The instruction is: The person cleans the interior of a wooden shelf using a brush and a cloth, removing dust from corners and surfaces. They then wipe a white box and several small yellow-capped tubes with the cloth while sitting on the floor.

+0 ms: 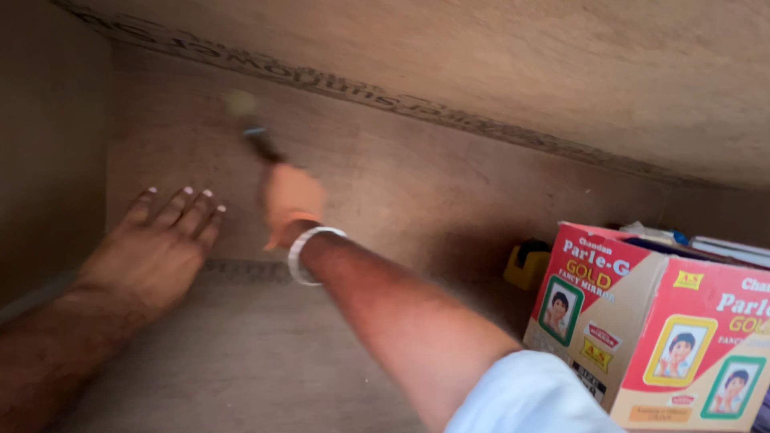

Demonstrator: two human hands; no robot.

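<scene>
Right now the brush [255, 132] sits up against the far plywood panel [385, 168], its pale bristle end blurred at the top and its dark handle running down into the right hand [290, 204], which is clenched around that handle. A white bangle [307, 250] circles the wrist just below, and the bare forearm stretches back toward the near right, ending at a light blue sleeve [533, 397]. To the left, the left hand [156, 240] lies flat with its fingers spread and grasping nothing, palm pressed against the wood where the back panel meets the bottom board [241, 361] (a dark printed strip runs along that join, passing behind both hands). The two hands are near each other but apart. Farther out, a side wall [48, 136] closes the space on the left, and a wooden panel slopes overhead. At the right stands a red and tan cardboard box [650, 321] with small portrait pictures on it, and a small yellow object [527, 265] rests in the shadow just left of the box.
</scene>
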